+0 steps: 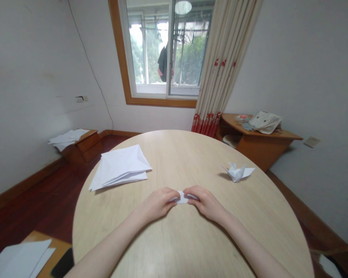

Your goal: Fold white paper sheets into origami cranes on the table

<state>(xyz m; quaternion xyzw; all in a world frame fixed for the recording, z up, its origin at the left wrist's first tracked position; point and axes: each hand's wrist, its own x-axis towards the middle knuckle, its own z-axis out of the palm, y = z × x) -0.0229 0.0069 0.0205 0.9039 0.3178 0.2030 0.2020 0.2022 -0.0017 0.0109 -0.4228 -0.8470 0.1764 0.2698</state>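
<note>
A small folded piece of white paper [182, 197] lies on the round pale wooden table [191, 239], pinched between both my hands. My left hand [159, 202] has its fingers closed on the paper's left end. My right hand [204, 200] is closed on its right end. Most of the paper is hidden under my fingers. A finished white paper crane [237, 172] sits on the table to the right, apart from my hands. A stack of white paper sheets [120, 166] lies at the table's left side.
A low wooden cabinet [84, 144] with papers on top stands at the left wall. A wooden corner shelf [259, 139] with a bag stands by the curtain [223, 65]. More white paper [19, 258] and a dark phone [63, 264] lie at bottom left.
</note>
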